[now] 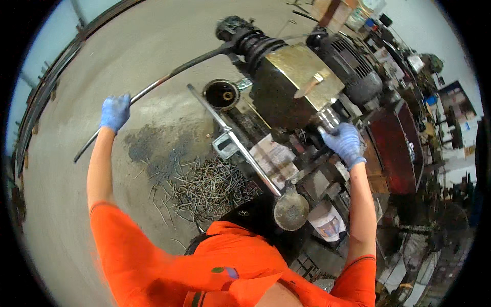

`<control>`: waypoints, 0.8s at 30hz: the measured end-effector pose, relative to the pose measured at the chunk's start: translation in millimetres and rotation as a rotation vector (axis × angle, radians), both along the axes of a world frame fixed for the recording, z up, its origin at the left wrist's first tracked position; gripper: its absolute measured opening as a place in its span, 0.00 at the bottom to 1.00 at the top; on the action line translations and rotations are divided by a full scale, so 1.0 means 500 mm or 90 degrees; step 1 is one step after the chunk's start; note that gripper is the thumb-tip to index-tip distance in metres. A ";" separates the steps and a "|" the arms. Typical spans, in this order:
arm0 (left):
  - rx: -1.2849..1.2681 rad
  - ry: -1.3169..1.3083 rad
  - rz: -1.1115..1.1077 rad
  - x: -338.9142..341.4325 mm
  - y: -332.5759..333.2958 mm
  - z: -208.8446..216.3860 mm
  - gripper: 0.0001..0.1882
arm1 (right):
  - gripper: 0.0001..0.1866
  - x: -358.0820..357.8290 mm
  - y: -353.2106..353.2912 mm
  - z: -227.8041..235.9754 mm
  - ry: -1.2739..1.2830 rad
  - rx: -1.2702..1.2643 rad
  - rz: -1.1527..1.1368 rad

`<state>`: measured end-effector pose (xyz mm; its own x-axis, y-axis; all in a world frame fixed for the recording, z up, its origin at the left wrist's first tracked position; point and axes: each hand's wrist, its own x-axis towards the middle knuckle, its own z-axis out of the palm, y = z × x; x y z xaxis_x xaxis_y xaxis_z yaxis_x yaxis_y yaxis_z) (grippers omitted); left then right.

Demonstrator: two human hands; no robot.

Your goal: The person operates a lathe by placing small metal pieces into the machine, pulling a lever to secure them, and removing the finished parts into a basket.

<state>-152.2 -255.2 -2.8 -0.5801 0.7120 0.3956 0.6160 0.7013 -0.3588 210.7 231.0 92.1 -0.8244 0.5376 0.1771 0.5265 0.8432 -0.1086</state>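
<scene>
In a blue work glove, my left hand [115, 112] is closed round a long metal rod [163, 79]. The rod runs up to the dark, grimy end [249, 45] of a machine, and its free end sticks out past my hand over the floor. My right hand [344, 145], gloved as well, is closed at the machine's near right side. It sits just below a shiny steel cylinder [328, 117]; what its fingers grip is mostly hidden. Between the hands stands the machine's box-shaped metal housing [303, 64], with a brush [310, 86] lying on top.
A round tin of dark liquid [221, 95] stands left of the housing. A bright metal bar [232, 138] slants toward me, near a round plate [291, 211]. Thin metal scraps [209, 187] are heaped on the floor. A motor [353, 64] and a dark red bin [391, 148] are right.
</scene>
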 end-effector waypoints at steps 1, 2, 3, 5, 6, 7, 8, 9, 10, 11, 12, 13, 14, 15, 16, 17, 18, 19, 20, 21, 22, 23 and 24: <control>-0.001 0.008 -0.015 -0.006 -0.005 0.002 0.01 | 0.25 0.001 0.006 -0.008 -0.008 0.013 0.006; -0.020 -0.031 0.023 -0.013 0.005 0.000 0.01 | 0.25 0.005 0.008 -0.006 0.005 -0.002 -0.001; -0.044 -0.067 0.061 -0.013 0.016 0.001 0.02 | 0.24 0.012 0.009 -0.011 0.022 -0.026 -0.009; -0.014 -0.117 0.193 -0.006 0.038 -0.005 0.06 | 0.24 0.018 0.020 -0.020 0.009 -0.020 -0.017; -0.005 -0.154 0.243 -0.005 0.053 -0.007 0.08 | 0.22 0.023 0.027 -0.030 0.024 -0.040 -0.006; 0.008 -0.192 0.281 -0.004 0.076 -0.001 0.10 | 0.20 0.033 0.044 -0.040 0.020 -0.061 0.007; 0.070 -0.183 0.223 0.013 0.106 0.012 0.11 | 0.18 0.047 0.035 -0.036 0.090 -0.064 0.040; 0.135 -0.177 0.152 0.043 0.148 0.024 0.11 | 0.17 0.069 0.026 -0.020 0.161 -0.058 0.063; 0.201 -0.172 0.070 0.074 0.193 0.035 0.12 | 0.15 0.089 0.025 -0.004 0.165 -0.040 0.049; 0.296 -0.106 -0.040 0.115 0.230 0.042 0.11 | 0.13 0.110 0.018 0.015 0.169 -0.020 0.027; 0.392 -0.045 -0.154 0.165 0.260 0.039 0.11 | 0.12 0.137 -0.016 0.063 0.234 -0.040 0.055; 0.583 -0.082 -0.278 0.203 0.284 0.007 0.08 | 0.10 0.168 -0.007 0.062 0.271 0.006 0.037; 0.543 -0.151 -0.093 0.226 0.301 -0.073 0.10 | 0.10 0.197 -0.010 0.065 0.302 -0.003 0.035; 0.263 -0.372 0.069 0.190 0.304 -0.180 0.14 | 0.09 0.221 -0.012 0.070 0.335 -0.010 0.041; 0.154 -0.604 0.068 0.222 0.348 -0.184 0.19 | 0.08 0.269 0.005 0.062 0.335 0.059 0.056; 0.223 -0.597 0.021 0.218 0.323 -0.333 0.22 | 0.08 0.302 -0.003 0.068 0.301 0.008 0.018; 0.127 -0.602 0.013 0.257 0.377 -0.334 0.21 | 0.09 0.358 -0.002 0.060 0.280 0.049 -0.028; 0.035 -0.597 0.014 0.300 0.425 -0.318 0.21 | 0.09 0.415 -0.002 0.050 0.260 0.086 -0.065; 0.001 -0.586 -0.008 0.324 0.452 -0.322 0.20 | 0.09 0.467 -0.008 0.045 0.240 0.091 -0.094; -0.029 -0.576 -0.018 0.343 0.463 -0.328 0.18 | 0.09 0.514 -0.015 0.039 0.217 0.092 -0.112; -0.135 -0.507 -0.032 0.313 0.468 -0.357 0.15 | 0.10 0.560 -0.021 0.031 0.196 0.092 -0.127; -0.153 -0.458 -0.183 0.265 0.459 -0.387 0.14 | 0.10 0.600 -0.023 0.020 0.194 0.070 -0.171; 0.019 -0.593 -0.129 0.210 0.450 -0.436 0.14 | 0.10 0.636 -0.023 0.006 0.192 0.044 -0.208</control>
<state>-47.3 -30.1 -220.6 -0.5382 0.8306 -0.1430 0.7561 0.5508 0.3536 528.8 219.6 95.1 -0.5198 0.7393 0.4280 0.7198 0.6489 -0.2467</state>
